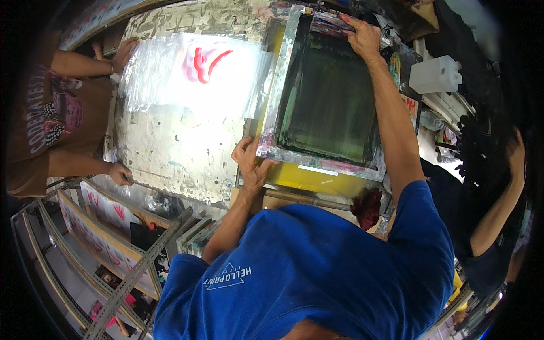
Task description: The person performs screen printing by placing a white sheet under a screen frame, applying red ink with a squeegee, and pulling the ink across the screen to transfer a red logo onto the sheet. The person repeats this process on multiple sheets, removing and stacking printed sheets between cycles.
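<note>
A screen printing frame [279,85] with stained metal sides and dark green mesh [331,99] lies in front of me, slightly right of centre. My left hand [250,164] is closed at its near left corner, thumb and fingers at the edge. Reaching to the far right end, my right hand [365,39] grips the frame's far edge, its index finger stretched over the paint-stained bar there. Red colour marks that fingertip; the undersides of the fingers are hidden. Beneath the frame shows a yellow surface [317,178].
Left of the frame, a clear sheet [164,73] with a red and pink print lies on a stained board [181,153]. A person in brown [73,113] has both hands at the board's left edge. A white jug [435,75] stands right; metal racks [113,294] are lower left.
</note>
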Demonstrator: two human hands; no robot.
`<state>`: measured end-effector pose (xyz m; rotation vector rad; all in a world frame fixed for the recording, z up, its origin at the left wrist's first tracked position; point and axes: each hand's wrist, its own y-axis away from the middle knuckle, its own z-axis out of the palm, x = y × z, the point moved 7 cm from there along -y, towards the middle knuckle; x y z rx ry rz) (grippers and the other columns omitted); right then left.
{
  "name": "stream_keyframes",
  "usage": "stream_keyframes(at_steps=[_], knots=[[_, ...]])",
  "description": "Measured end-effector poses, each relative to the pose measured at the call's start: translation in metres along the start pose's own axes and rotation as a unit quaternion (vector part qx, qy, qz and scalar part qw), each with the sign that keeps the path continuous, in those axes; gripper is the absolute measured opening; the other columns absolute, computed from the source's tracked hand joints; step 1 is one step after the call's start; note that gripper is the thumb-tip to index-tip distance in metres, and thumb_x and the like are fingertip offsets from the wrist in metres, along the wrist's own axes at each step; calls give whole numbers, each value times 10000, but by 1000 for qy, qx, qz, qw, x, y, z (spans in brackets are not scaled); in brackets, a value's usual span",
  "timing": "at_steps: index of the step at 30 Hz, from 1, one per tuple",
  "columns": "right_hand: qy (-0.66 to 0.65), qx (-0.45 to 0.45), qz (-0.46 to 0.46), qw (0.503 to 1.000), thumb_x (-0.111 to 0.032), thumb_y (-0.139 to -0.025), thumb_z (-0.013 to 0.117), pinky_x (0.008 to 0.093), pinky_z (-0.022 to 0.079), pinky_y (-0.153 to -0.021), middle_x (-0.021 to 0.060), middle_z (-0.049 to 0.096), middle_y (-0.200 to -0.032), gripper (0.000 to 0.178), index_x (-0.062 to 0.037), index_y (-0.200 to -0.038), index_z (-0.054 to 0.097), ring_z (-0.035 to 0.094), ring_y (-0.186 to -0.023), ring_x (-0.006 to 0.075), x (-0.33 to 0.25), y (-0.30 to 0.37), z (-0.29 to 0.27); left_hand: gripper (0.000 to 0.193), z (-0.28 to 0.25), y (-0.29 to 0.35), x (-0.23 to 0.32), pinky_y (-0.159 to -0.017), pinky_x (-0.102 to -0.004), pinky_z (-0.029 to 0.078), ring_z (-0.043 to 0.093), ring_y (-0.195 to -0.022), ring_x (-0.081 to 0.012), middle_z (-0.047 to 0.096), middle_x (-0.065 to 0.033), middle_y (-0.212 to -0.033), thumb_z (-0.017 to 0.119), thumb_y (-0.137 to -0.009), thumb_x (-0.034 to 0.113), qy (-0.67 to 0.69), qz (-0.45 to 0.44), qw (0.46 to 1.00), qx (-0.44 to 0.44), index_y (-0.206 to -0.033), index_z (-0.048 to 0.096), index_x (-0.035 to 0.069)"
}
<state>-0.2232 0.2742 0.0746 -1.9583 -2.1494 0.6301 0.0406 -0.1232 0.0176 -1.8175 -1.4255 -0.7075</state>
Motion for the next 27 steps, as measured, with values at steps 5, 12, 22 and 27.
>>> stream_keyframes(at_steps=[5,12,22,27], knots=[[-184,-47,112,976,-18,-802,716,350,455,-1018,79,668,-1285,551,-101,-1337,616,627,-1160,244,12,13,-20,807,1,4,-5,-1055,-442,256,418,-1196,-320,532,-163,-1223,867,-661,377,-9,-3,1000,20,-1327,592,14],[-401,-93,170,896,-18,-782,727,346,477,-966,172,685,-1207,585,-256,-1311,651,657,-1088,307,-94,129,-138,783,-29,-23,47,-1009,-430,313,443,-1131,-323,587,-146,-1115,875,-611,263,78,65,986,130,-1290,605,-20],[-116,57,-76,989,-152,-750,581,297,504,-664,179,712,-956,511,-85,-1249,671,630,-741,181,-147,81,-294,554,-68,-142,151,-1013,-392,408,567,-1089,-255,602,-175,-1186,777,-847,125,339,78,915,204,-1293,532,-93],[-41,38,-45,997,-138,-765,527,291,520,-654,183,724,-885,536,-20,-1270,660,655,-698,157,-137,22,-316,482,-41,-149,64,-962,-383,441,603,-1062,-250,660,-156,-1085,749,-877,210,63,-52,984,156,-1232,581,-70]])
